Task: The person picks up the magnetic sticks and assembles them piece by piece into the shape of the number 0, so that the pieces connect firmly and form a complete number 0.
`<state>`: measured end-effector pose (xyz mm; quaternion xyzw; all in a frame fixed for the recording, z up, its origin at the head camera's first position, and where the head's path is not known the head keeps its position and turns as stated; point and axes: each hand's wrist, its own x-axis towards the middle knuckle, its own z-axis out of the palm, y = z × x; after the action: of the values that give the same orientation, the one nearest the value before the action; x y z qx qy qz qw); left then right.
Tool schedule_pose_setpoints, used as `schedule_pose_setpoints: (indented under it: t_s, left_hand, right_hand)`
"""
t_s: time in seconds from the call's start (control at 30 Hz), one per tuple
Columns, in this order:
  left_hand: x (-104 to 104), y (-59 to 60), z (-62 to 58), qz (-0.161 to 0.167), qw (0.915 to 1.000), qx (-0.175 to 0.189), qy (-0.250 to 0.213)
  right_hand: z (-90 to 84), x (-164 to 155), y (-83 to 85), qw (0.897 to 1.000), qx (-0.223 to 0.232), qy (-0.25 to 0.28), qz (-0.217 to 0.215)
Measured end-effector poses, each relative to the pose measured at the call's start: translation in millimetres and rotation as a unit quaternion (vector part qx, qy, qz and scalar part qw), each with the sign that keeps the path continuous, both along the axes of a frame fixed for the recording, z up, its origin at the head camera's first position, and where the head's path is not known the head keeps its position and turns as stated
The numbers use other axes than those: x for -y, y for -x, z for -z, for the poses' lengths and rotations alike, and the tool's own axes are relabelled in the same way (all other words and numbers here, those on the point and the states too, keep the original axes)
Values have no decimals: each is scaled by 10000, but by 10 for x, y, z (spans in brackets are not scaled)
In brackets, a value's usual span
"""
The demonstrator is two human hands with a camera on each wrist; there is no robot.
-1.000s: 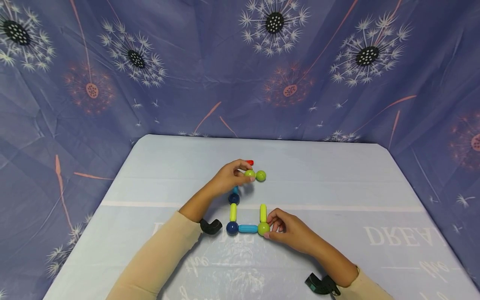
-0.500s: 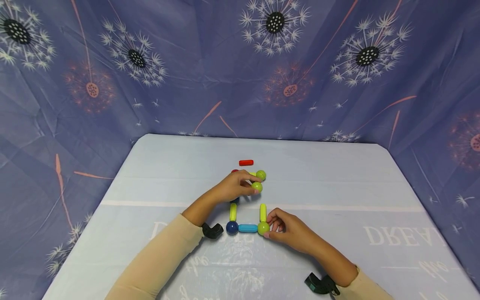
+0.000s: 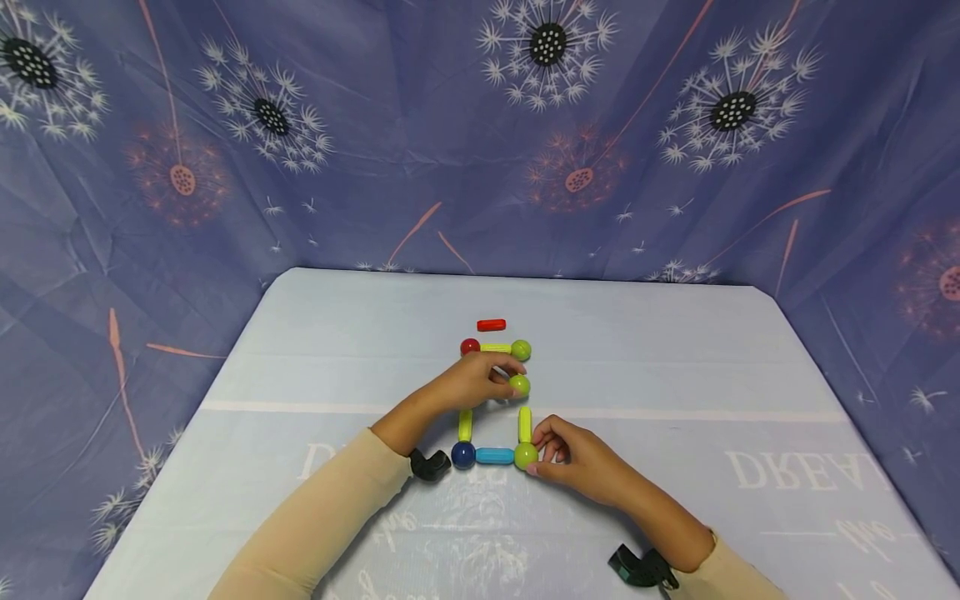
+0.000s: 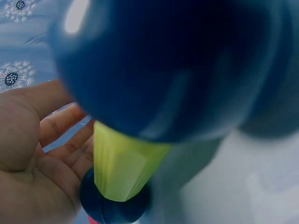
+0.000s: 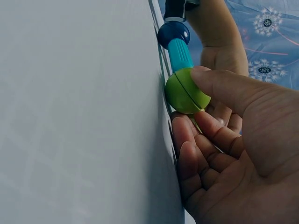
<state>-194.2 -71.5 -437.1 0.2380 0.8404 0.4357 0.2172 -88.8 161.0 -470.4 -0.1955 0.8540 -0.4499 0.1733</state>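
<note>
Building square from sticks and balls on table (image 3: 675,375). Left hand (image 3: 468,385) pinches green ball (image 3: 520,385), just above right yellow stick (image 3: 525,423). Right hand (image 3: 573,457) pinches corner green ball (image 3: 526,455), keeps frame steady. Next: probably set ball gently on stick top, straight down.

Even soft light, blurred wrist close-ups

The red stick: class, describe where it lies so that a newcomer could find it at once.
On the pale blue table, look past both hands to the far end of the toy pieces. Just beyond a row of red ball, yellow stick and green ball lies the red stick, alone, joined to nothing.
</note>
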Motion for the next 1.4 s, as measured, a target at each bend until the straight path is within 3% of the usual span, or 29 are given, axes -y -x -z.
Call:
schedule_pose_setpoints:
  t_s: [0.23,0.43,0.77,0.97,1.17,1.4]
  left_hand:
    - [-11,-6,19,248,9990,-271,265]
    - [-31,-5,24,463,9971,-300,530]
    - [-54,-26,28,585,9950,-484,649]
    - [-56,-30,26,515,9952,-445,704]
    - [9,-21,1,170,9981,-416,428]
    - [192,-45,-95,-369,9960,-818,24]
  right_hand:
    - [2,2,-1,10000,10,4,1]
    - [-11,9,-4,10000,26,46,-10]
    - [-4,28,-6,10000,42,17,-3]
    - [-8,24,-8,9999,32,102,-30]
    - [-6,20,-6,10000,16,53,-15]
    - [3,17,-7,10000,6,-21,29]
